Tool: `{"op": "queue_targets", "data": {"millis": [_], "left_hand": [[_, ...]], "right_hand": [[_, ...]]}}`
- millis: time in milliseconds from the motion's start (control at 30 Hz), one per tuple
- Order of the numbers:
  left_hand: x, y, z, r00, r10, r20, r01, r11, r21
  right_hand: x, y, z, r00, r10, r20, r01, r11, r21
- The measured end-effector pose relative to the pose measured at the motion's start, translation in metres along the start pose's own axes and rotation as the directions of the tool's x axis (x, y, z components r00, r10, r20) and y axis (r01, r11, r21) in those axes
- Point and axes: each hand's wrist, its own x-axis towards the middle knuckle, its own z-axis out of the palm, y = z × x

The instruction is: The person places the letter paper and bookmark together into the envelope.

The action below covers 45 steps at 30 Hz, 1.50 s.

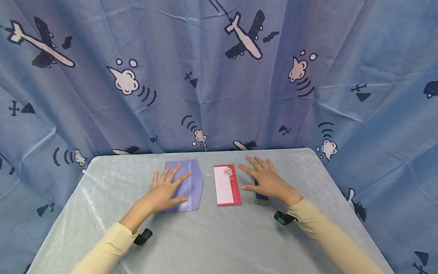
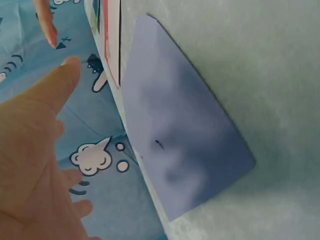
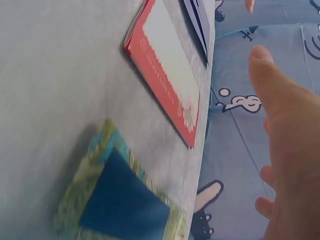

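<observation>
My left hand (image 1: 165, 191) is spread over a purple envelope (image 1: 195, 186) whose flap side faces right. In the left wrist view the envelope (image 2: 185, 120) lies flat on the table with the hand's shadow on it, and the hand is raised above. Fingers fanned out, my right hand (image 1: 270, 180) hovers over a small packet with a dark blue centre and a patterned green-yellow border (image 3: 125, 200). Between the hands lies a red and white card (image 1: 226, 186) with a flower print near its top right. Neither hand grips anything.
A pale grey cloth covers the table (image 1: 212, 239). Behind it hangs a blue curtain (image 1: 164, 76) printed with planes and clouds, close to the table's far edge. A black wrist device (image 1: 143, 236) sits on the left forearm, another (image 1: 284, 218) on the right.
</observation>
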Motion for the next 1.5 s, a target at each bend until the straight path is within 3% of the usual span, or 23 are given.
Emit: {"op": "queue_targets", "data": {"millis": [467,667,1133,1500], "left_hand": [[0.009,0.0,0.022,0.996,-0.084,-0.035,0.084,0.996,-0.008],[0.013,-0.001,0.028,0.993,-0.115,0.011,0.115,0.993,-0.019],[0.016,-0.006,0.039,0.978,-0.189,0.085,0.193,0.98,-0.045],[0.015,-0.005,0.049,0.972,-0.22,0.081,0.221,0.975,-0.005]], "right_hand": [[0.03,-0.024,0.027,1.0,0.017,-0.013,-0.016,0.996,0.091],[0.048,-0.036,0.042,1.0,0.024,0.0,-0.024,0.994,0.111],[0.082,-0.065,0.066,0.999,-0.042,0.012,0.04,0.994,0.099],[0.105,-0.076,0.074,0.998,-0.054,0.025,0.05,0.991,0.125]]}}
